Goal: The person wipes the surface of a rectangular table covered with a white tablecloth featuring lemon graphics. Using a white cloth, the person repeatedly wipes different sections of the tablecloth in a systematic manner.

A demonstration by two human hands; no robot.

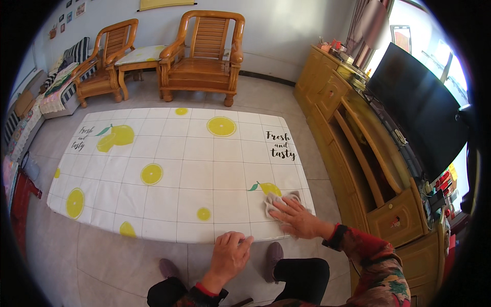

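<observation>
A low table wears a white tablecloth (215,153) with a grid, lemon prints and printed words. My right hand (295,217) lies spread over a crumpled pale cloth (271,203), pressing it onto the tablecloth near the table's right front corner, beside a printed lemon. Part of the cloth is hidden under my palm and fingers. My left hand (232,253) is at the front edge of the table with its fingers curled. Whether it touches the edge or pinches the tablecloth there cannot be told.
A wooden cabinet (333,153) with a television (418,103) runs along the right. Behind the table stand two wooden armchairs (203,69) (103,73) and a small side table (140,55). A sofa (69,103) with striped covers is at the left, near a red wooden piece of furniture (23,203).
</observation>
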